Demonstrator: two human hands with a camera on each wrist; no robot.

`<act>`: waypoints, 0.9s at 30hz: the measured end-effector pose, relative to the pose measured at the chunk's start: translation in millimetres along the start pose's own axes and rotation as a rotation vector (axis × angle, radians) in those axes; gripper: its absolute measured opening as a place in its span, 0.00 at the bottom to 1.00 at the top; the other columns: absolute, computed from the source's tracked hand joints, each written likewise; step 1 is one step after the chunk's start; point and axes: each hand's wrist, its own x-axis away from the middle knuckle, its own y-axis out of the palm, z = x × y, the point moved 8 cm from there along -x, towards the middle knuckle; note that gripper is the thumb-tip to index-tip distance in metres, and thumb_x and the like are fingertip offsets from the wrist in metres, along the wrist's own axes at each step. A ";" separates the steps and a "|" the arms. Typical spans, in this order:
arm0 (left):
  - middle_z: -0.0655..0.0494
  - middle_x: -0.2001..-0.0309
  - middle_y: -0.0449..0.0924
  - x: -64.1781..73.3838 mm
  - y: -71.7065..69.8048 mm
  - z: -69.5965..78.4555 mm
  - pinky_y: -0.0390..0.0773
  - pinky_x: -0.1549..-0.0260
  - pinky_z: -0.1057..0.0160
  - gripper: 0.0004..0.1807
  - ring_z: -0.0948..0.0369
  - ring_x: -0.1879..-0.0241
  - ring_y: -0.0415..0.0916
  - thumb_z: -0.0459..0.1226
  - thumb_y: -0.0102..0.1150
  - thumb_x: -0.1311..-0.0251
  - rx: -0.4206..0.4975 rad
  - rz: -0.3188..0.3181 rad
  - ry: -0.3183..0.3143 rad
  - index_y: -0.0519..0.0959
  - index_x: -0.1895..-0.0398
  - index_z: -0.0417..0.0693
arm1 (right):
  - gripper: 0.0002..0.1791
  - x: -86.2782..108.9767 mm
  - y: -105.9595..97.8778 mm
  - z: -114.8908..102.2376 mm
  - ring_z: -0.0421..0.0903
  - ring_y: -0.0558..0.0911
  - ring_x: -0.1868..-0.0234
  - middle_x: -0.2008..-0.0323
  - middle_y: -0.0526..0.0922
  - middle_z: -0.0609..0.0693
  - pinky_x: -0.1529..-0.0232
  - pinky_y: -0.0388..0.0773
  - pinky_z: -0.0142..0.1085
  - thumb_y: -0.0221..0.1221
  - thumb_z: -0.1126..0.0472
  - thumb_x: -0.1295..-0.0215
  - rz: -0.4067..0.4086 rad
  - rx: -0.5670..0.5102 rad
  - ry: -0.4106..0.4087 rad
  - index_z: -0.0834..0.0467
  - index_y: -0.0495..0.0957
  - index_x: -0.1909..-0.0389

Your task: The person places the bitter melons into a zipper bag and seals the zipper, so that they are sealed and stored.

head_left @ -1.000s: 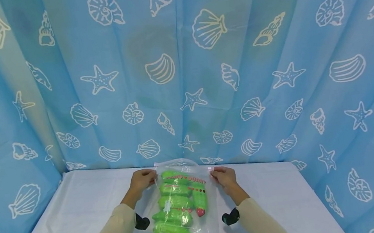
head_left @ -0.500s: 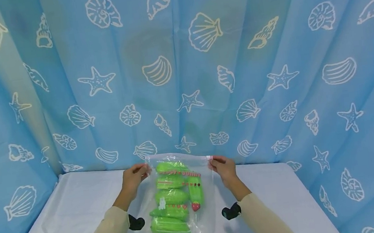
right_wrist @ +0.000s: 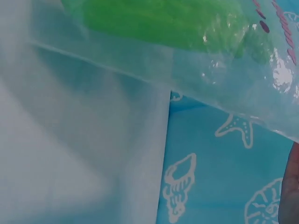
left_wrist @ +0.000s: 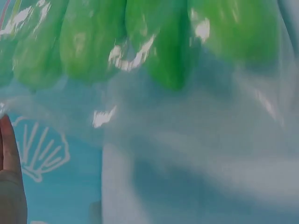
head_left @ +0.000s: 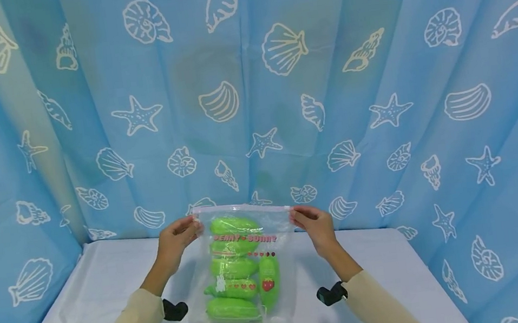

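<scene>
A clear zip bag (head_left: 287,283) with pink lettering, small hearts, a strawberry and a white bunny print hangs between my hands, tilted up off the table. Inside lie several plump green pieces (head_left: 234,268), most stacked crosswise and one standing upright at the right; they look like green vegetables or toy ones, and I cannot tell which. My left hand (head_left: 176,243) pinches the top left corner, and my right hand (head_left: 315,226) pinches the top right corner by the white slider. In the left wrist view, the green pieces (left_wrist: 93,42) show through the shiny plastic, with only the edge of my hand visible.
A white cloth covers the table (head_left: 381,271) beneath the bag. Behind and at both sides hangs a blue curtain (head_left: 280,98) with white shells and starfish. Each wrist carries a small black camera (head_left: 175,310).
Both hands have raised the bag's top edge, drawing it up and toward me. The bag now stands more upright, its mouth stretched straighter and its print easier to read.
</scene>
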 end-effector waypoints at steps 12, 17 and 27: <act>0.47 0.57 0.84 26.0 -3.5 35.2 0.82 0.56 0.61 0.14 0.58 0.57 0.82 0.41 0.66 0.39 -0.256 -0.048 0.151 0.83 0.57 0.40 | 0.11 40.4 -6.9 -48.0 0.50 0.85 0.60 0.59 0.83 0.66 0.53 0.81 0.39 0.60 0.70 0.34 -0.132 0.072 -0.287 0.73 0.80 0.55; 0.47 0.60 0.85 40.5 -8.9 39.7 0.82 0.59 0.65 0.10 0.59 0.60 0.83 0.37 0.68 0.41 -0.268 -0.007 0.218 0.85 0.59 0.40 | 0.08 57.5 -6.1 -60.8 0.50 0.85 0.61 0.59 0.82 0.66 0.56 0.82 0.38 0.59 0.74 0.36 -0.144 0.135 -0.440 0.73 0.81 0.57; 0.47 0.54 0.83 44.8 -13.0 41.5 0.80 0.57 0.66 0.18 0.62 0.55 0.80 0.43 0.68 0.41 -0.351 -0.003 0.155 0.82 0.51 0.42 | 0.10 52.6 -4.3 -50.3 0.49 0.85 0.59 0.58 0.81 0.66 0.55 0.82 0.41 0.58 0.76 0.36 -0.200 0.076 -0.491 0.71 0.81 0.55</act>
